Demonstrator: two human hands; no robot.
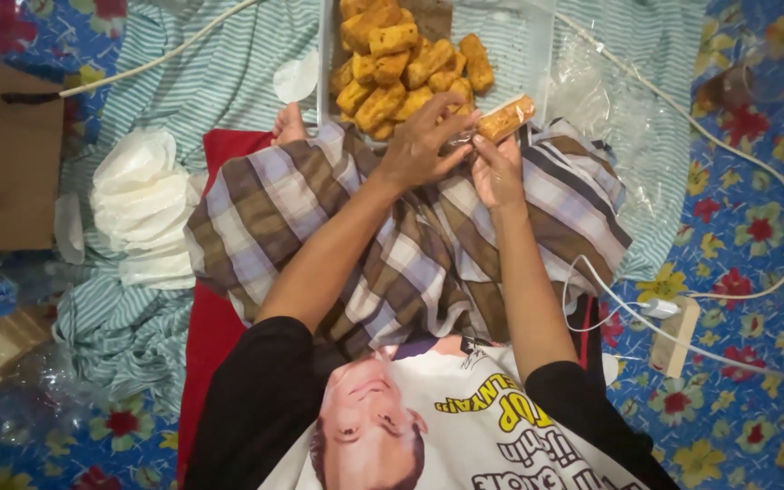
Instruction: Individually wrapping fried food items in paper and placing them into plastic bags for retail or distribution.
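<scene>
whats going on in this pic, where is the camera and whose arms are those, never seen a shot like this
The camera sits on a person's head and looks straight down, so the two bare arms are that person's own. They sit on a floral floor covering with a checked cloth over their lap. Ahead lies a clear tray heaped with golden fried pieces. Both hands meet over its near edge: the left hand and right hand together hold one fried piece in a clear plastic wrapper. A stack of white papers lies to the left, and a white cable runs down the right side.
</scene>
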